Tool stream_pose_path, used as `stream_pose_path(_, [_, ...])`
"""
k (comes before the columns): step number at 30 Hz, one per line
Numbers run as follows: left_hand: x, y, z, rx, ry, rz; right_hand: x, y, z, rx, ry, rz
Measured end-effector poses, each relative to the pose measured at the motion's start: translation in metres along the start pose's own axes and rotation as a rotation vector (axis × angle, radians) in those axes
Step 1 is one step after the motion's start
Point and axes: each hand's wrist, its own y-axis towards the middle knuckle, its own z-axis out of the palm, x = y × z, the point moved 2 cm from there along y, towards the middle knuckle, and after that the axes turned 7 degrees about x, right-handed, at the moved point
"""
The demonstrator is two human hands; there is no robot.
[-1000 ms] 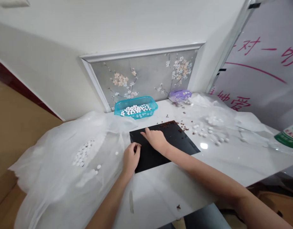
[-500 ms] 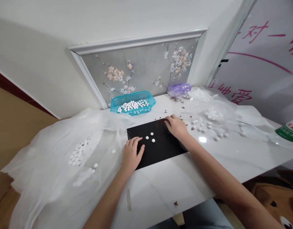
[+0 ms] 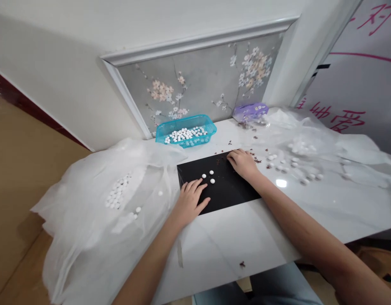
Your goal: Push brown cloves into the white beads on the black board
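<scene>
My left hand [image 3: 191, 199] lies over the left part of a black mat [image 3: 227, 192], fingers spread and holding nothing. Close to its fingertips are three small white balls [image 3: 212, 181] on the mat. At the mat's far right edge, my right hand [image 3: 244, 164] has its fingers curled down together. Whatever is under those fingertips is hidden. Small dark-red bits [image 3: 218, 162] lie beside them on the mat, and more are scattered on the table past that hand.
A blue plastic basket [image 3: 186, 142] with many white balls stands against the wall. Thin white plastic bags with balls lie left [image 3: 87, 220] and right [image 3: 319, 127]. A purple packet [image 3: 251, 112] sits at the back. One dark-red bit [image 3: 242, 264] lies near the front edge.
The camera view has shifted, sliding the scene right. My left hand has moved farther onto the mat, its fingers spreading closer to the white balls. My right hand stays at the far edge.
</scene>
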Motion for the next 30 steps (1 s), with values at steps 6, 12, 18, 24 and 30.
stream_pose_path(6, [-0.003,-0.001,-0.003,-0.029,-0.005,0.012,0.003,-0.003,-0.003,-0.082,0.200,0.023])
stream_pose_path(12, [-0.003,0.000,-0.004,-0.075,-0.024,0.025,0.027,-0.008,0.008,-0.086,0.590,-0.010])
stream_pose_path(18, [0.000,0.001,-0.003,-0.117,-0.040,-0.012,0.045,-0.011,0.022,-0.031,0.849,-0.015])
stream_pose_path(24, [-0.010,0.002,-0.006,-0.090,-0.052,0.021,0.041,-0.015,0.002,-0.059,0.912,-0.014])
stream_pose_path(30, [-0.026,0.014,0.005,-0.012,0.027,0.031,0.039,-0.030,-0.003,-0.034,0.834,-0.138])
